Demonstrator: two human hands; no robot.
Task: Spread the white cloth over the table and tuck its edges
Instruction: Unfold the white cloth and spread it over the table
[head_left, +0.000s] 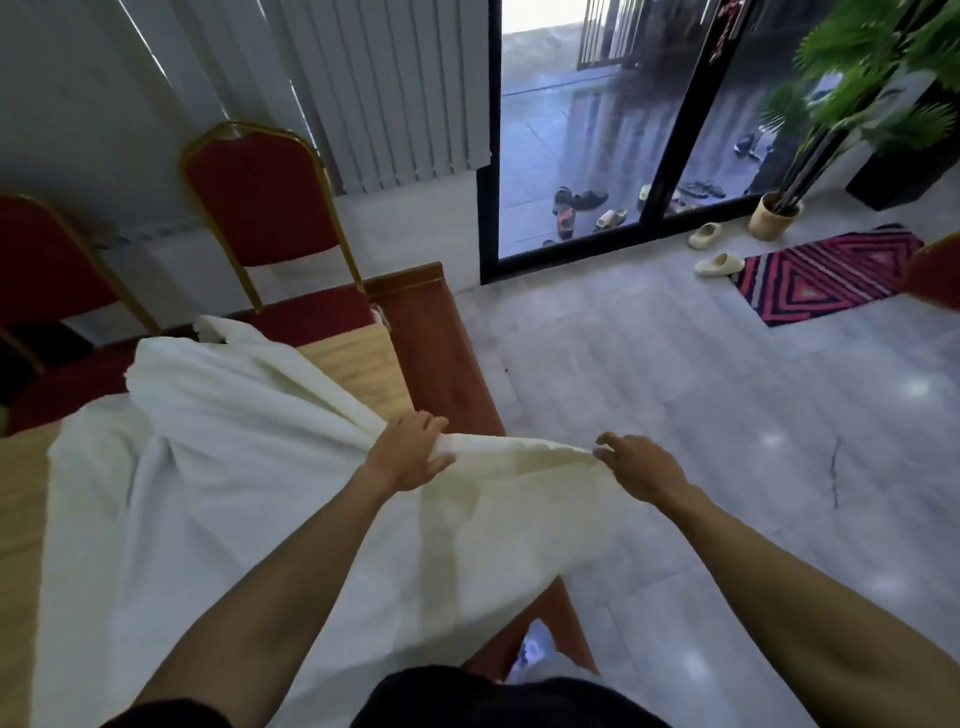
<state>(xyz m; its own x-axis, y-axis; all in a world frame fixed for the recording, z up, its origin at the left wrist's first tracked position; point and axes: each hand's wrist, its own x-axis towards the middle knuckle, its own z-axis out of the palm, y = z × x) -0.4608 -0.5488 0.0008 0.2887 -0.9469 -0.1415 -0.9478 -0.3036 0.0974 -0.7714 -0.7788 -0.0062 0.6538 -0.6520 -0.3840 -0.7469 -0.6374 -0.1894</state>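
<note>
The white cloth (208, 467) lies bunched and wrinkled over most of the wooden table (358, 358), whose light top shows bare at the far right corner and at the left edge. My left hand (410, 452) grips a gathered fold of the cloth at the table's right edge. My right hand (639, 467) pinches the cloth's edge further right, out past the table and above the floor. The stretch of cloth between my hands is pulled taut and hangs down over the table's brown side panel (447, 353).
Two red chairs with gold frames (260, 208) stand at the table's far side. Grey tiled floor (675, 415) spreads to the right, with a striped mat (826, 275), sandals (719, 265), a potted plant (774, 215) and a glass sliding door (597, 130).
</note>
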